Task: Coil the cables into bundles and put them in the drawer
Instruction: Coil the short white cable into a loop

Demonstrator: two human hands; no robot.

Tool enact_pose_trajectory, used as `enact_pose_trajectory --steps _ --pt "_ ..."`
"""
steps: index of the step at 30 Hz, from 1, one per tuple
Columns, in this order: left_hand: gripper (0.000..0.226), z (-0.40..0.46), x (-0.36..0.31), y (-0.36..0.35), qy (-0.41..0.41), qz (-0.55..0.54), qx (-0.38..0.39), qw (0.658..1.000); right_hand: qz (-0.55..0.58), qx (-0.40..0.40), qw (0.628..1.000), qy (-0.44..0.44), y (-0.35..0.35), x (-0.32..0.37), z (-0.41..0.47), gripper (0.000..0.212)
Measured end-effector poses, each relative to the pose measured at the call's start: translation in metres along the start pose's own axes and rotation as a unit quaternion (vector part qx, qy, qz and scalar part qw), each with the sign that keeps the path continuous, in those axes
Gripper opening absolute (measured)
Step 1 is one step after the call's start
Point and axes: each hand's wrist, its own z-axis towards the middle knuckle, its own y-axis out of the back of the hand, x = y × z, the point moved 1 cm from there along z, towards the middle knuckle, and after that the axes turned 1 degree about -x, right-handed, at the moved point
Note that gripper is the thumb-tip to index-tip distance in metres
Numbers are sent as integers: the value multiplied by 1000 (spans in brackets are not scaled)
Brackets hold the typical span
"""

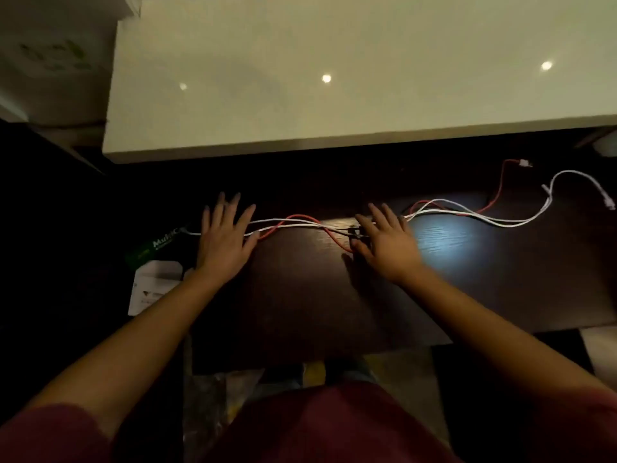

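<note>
Landmark: dark wooden desk (300, 295), lit dimly, with one bright patch near its middle.

Cables: a bunch of white cables (467, 217) and a red cable (300, 217) lies stretched in a long line across the desk, side to side. The strands cross and weave over one another near the desk's middle. Toward the desk's right end the white strands loop and fan out to loose plug ends, and the red one runs up to a small connector near the desk's far edge. A small dark connector (354, 232) sits in the run, mid-desk.

Left hand (225, 237): flat, fingers straight and spread, palm down on the cable line left of the desk's middle, pressing it to the desk.

Right hand (387, 242): palm down over the cables, fingers extended and loosely spread; blurred, so whether the thumb hooks a strand cannot be told. The two hands are well apart.

Other items: a green packet (157, 245) with white lettering and a white card (150, 289) at the desk's left end; a pale glossy shelf (334, 78) above the desk's far edge.
</note>
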Motion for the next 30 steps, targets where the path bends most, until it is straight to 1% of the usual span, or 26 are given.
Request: enact_pose_trajectory --steps 2,5,7,9,12,13,15,18,21,22,23,24,26,28,30 --pt "49 12 -2 -3 17 1 24 1000 -12 10 1000 -2 -6 -2 12 60" --pt "20 21 -5 -9 15 -6 36 999 -27 25 999 -8 -14 -4 21 54" --pt "12 22 -6 -9 17 -11 46 999 -25 16 1000 -1 -17 -6 21 44" --pt "17 24 -6 -3 15 -21 38 999 -28 -1 1000 7 -17 -7 22 36" --pt "44 25 -15 22 -4 -79 17 997 -22 2 1000 5 -14 -7 24 31" --pt "48 25 -20 32 -18 -100 8 995 -12 -3 1000 4 -11 -6 24 30" --pt "47 26 -33 47 -51 -138 12 989 30 -10 999 4 -6 -3 26 33" --pt "44 30 -57 63 -101 -181 31 978 102 -4 993 66 4 7 29 45" --pt "36 39 -81 74 -115 -216 33 969 183 19 971 150 8 16 32 44" --pt "34 43 -88 78 -114 -223 26 968 212 15 965 155 10 17 32 42" --pt "34 47 -94 82 -114 -228 21 967 246 2 959 143 14 17 31 38" --pt "35 49 -96 86 -110 -236 22 965 277 -10 954 112 18 19 32 33" --pt "36 55 -106 95 -118 -238 30 964 355 -44 933 24 29 12 33 22" --pt "33 60 -113 106 -121 -249 52 960 440 -27 898 -11 40 8 32 23" --pt "30 68 -117 120 -122 -255 51 958 539 8 842 10 53 9 29 15"
